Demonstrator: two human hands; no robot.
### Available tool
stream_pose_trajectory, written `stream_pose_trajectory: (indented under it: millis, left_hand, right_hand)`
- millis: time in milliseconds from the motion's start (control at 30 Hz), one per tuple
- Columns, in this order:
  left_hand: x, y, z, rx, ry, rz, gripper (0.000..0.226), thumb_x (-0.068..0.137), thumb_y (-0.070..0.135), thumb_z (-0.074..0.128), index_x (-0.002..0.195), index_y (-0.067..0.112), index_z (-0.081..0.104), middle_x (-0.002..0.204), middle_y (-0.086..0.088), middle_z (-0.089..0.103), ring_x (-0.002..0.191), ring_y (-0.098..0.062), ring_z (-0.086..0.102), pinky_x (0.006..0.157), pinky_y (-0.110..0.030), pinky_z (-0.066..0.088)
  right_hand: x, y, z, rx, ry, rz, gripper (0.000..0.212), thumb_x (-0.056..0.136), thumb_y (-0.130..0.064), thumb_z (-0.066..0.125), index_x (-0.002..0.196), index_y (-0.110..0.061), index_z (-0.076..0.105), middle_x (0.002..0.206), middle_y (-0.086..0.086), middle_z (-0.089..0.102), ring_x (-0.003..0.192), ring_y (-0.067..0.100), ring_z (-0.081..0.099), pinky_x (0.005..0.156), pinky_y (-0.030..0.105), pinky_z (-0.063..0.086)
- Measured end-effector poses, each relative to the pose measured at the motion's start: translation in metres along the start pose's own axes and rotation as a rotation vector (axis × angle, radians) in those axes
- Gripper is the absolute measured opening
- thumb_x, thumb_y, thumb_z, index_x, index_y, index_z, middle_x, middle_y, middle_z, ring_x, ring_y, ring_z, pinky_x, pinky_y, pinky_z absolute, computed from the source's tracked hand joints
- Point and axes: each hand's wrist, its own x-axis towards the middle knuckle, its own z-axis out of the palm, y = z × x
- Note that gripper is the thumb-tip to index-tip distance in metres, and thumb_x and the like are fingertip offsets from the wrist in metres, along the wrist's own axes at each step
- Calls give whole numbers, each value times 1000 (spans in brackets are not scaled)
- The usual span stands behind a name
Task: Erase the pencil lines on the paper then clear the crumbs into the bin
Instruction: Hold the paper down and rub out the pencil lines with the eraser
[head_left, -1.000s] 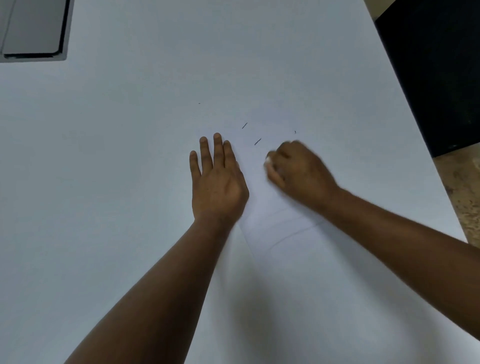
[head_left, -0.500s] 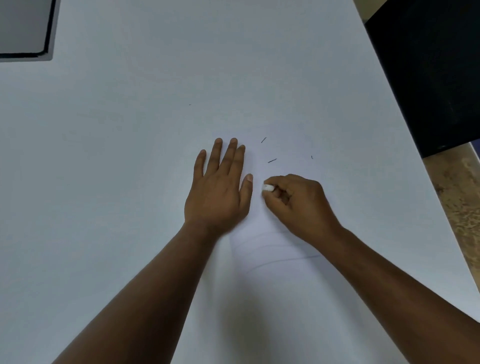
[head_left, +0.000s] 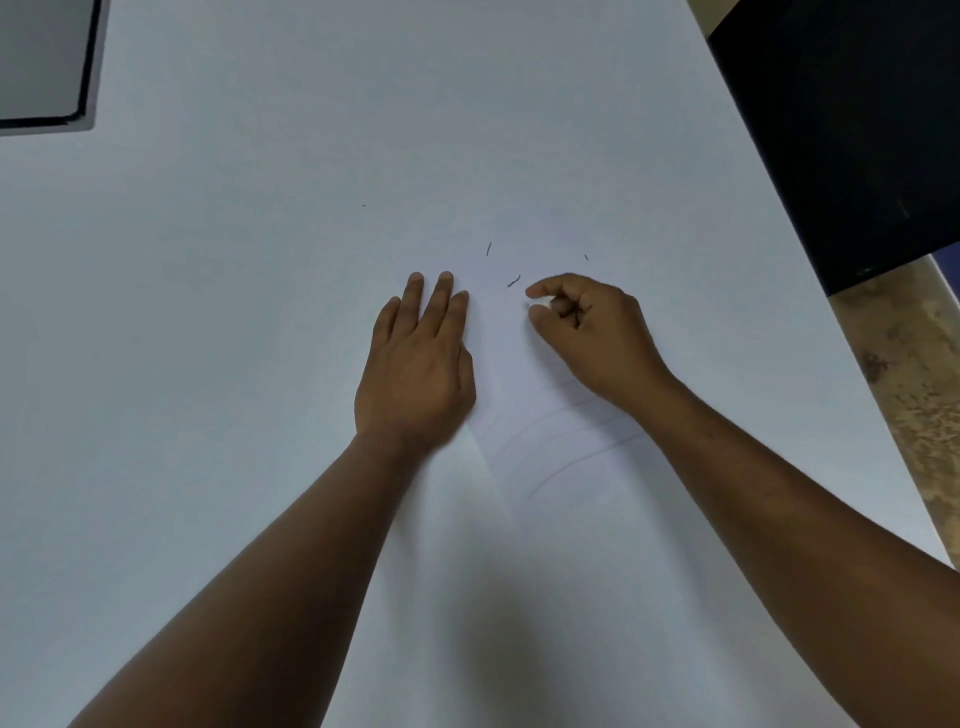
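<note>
A white sheet of paper (head_left: 524, 374) lies on the white table, hard to tell from it. Faint curved pencil lines (head_left: 561, 447) run across the sheet between my two wrists. My left hand (head_left: 415, 364) lies flat with straight fingers on the paper's left edge. My right hand (head_left: 587, 327) pinches a small white eraser (head_left: 537, 301) between thumb and forefinger, just above the sheet. Dark eraser crumbs (head_left: 513, 281) lie beyond my fingertips, one more crumb (head_left: 488, 248) farther up.
The white table (head_left: 234, 312) fills most of the view. A grey device with a dark rim (head_left: 47, 67) sits at the far left corner. A black object (head_left: 852, 130) stands off the table's right edge, above brown mottled floor (head_left: 914, 389).
My right hand with the eraser has shifted right and away from my left hand. The left hand stays flat on the paper. The view has shifted a little.
</note>
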Motion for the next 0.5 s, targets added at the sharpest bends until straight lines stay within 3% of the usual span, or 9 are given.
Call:
stream_pose_trajectory:
  millis: [133,267,433,500]
  left_hand:
    - [0,1,1,7,-2,-28,57,107,30,19,160,11,28,170,-6,19,159,-28,6,128,-42,8]
    - [2,0,2,22,-13,-32,54,110,29,22,161,11,23,171,-6,15,159,-27,2,128,-41,6]
    - [1,1,2,55,-23,-36,55,110,28,21,162,10,22,171,-6,15,159,-28,3,128,-42,6]
    - [2,2,1,42,-31,-51,55,110,28,21,162,10,20,171,-5,14,159,-27,2,128,-41,4]
  right_hand:
    - [-24,-6,9,-143,-148,-160,12,90,-19,68,100,-17,74,83,-3,69,75,6,63,74,19,51]
    - [-41,-7,24,-257,-232,-353,11,92,-19,63,89,-12,71,81,3,63,72,17,59,70,37,52]
    - [-56,-4,33,-477,-193,-503,29,96,-21,48,89,-3,69,78,7,56,68,21,53,60,38,49]
    - [-81,1,32,-470,-250,-486,29,97,-19,48,83,0,65,76,6,52,66,20,49,59,39,45]
